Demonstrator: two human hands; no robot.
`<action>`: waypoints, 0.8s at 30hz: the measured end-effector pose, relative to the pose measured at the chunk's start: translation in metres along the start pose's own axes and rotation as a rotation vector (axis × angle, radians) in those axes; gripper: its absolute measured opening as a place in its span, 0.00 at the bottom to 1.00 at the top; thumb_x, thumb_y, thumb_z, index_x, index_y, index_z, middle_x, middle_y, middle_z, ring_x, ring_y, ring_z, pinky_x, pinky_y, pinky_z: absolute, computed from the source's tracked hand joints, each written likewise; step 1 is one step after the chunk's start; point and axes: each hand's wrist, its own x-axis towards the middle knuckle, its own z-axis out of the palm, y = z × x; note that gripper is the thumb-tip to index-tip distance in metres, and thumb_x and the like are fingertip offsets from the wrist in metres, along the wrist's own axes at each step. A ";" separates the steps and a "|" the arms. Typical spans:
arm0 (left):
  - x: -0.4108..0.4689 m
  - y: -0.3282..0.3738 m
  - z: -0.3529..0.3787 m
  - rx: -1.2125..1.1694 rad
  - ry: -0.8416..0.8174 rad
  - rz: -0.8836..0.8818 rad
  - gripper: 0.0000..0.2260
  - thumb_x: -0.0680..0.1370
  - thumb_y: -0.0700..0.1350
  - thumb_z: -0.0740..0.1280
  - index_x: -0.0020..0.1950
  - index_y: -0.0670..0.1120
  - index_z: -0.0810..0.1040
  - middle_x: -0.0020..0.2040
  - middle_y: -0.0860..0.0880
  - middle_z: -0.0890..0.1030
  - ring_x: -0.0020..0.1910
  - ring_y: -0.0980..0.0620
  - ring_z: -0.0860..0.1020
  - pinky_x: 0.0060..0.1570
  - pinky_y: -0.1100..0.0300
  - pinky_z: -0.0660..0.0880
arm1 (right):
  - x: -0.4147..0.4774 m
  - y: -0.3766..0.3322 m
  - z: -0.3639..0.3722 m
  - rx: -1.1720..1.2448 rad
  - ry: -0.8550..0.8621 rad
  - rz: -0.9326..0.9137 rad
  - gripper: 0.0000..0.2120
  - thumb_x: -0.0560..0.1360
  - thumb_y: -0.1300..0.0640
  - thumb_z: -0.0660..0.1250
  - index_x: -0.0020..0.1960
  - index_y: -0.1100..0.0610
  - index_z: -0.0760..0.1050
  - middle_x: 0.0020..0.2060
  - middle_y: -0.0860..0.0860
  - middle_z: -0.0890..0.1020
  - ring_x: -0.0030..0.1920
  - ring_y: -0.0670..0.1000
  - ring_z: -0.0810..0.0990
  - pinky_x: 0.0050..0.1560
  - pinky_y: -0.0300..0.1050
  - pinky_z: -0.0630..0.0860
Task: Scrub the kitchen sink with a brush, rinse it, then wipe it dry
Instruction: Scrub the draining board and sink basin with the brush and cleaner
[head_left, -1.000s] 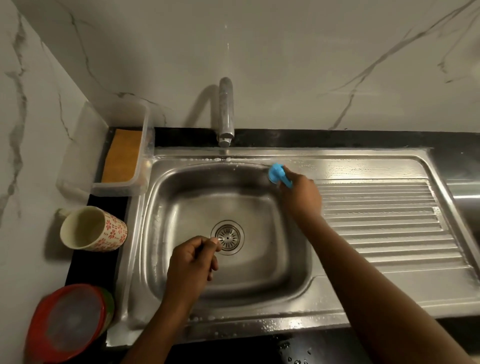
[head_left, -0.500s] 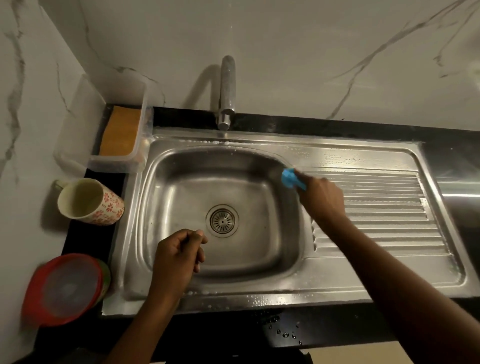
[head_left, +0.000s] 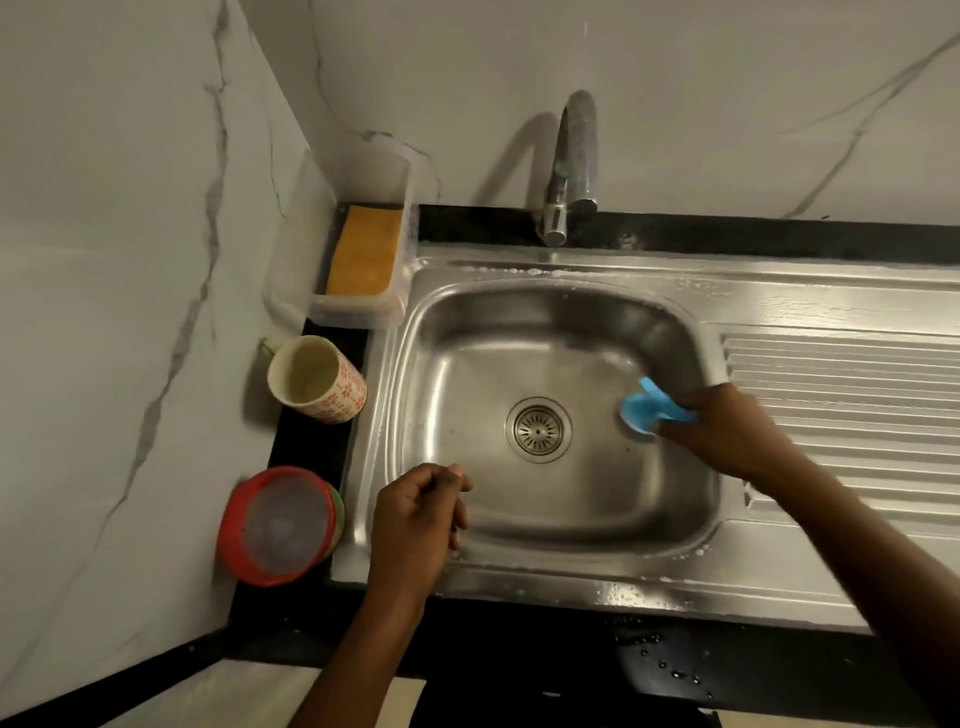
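A steel sink (head_left: 556, 569) with a round drain (head_left: 538, 429) fills the middle of the view, soap foam dotting its rim. My right hand (head_left: 727, 431) grips a blue brush (head_left: 649, 408) and presses it against the basin's right inner wall, just right of the drain. My left hand (head_left: 415, 519) hovers over the basin's front left corner, fingers curled into a loose fist with nothing in it. The tap (head_left: 569, 166) stands at the back; no water runs from it.
A ribbed draining board (head_left: 841, 410) lies right of the basin. On the black counter at the left stand a clear box holding an orange sponge (head_left: 363, 252), a flowered mug (head_left: 314, 379) and a red-lidded container (head_left: 280, 525). Marble walls close off the back and left.
My right hand has carried the brush from the basin's back right rim down along the right wall toward the floor. The left hand stays curled above the front left corner.
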 end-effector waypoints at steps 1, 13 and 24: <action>-0.003 0.002 -0.004 0.003 0.004 0.001 0.13 0.83 0.43 0.67 0.40 0.44 0.83 0.29 0.42 0.78 0.27 0.48 0.73 0.26 0.61 0.70 | 0.003 -0.019 0.014 0.188 -0.050 -0.006 0.13 0.76 0.45 0.76 0.55 0.51 0.86 0.35 0.54 0.82 0.34 0.53 0.80 0.33 0.44 0.69; -0.026 0.018 -0.047 0.040 -0.018 -0.059 0.13 0.83 0.43 0.67 0.39 0.48 0.84 0.34 0.34 0.78 0.29 0.46 0.74 0.27 0.60 0.71 | 0.069 -0.240 0.146 1.535 -0.378 0.510 0.14 0.75 0.48 0.78 0.43 0.54 0.76 0.24 0.48 0.67 0.19 0.45 0.61 0.21 0.37 0.60; 0.000 0.012 -0.059 0.074 -0.057 -0.038 0.14 0.83 0.44 0.67 0.39 0.50 0.84 0.31 0.41 0.79 0.27 0.48 0.74 0.27 0.62 0.71 | 0.049 -0.192 0.171 1.250 -0.837 0.513 0.14 0.81 0.51 0.71 0.41 0.54 0.72 0.20 0.46 0.63 0.16 0.42 0.57 0.16 0.33 0.54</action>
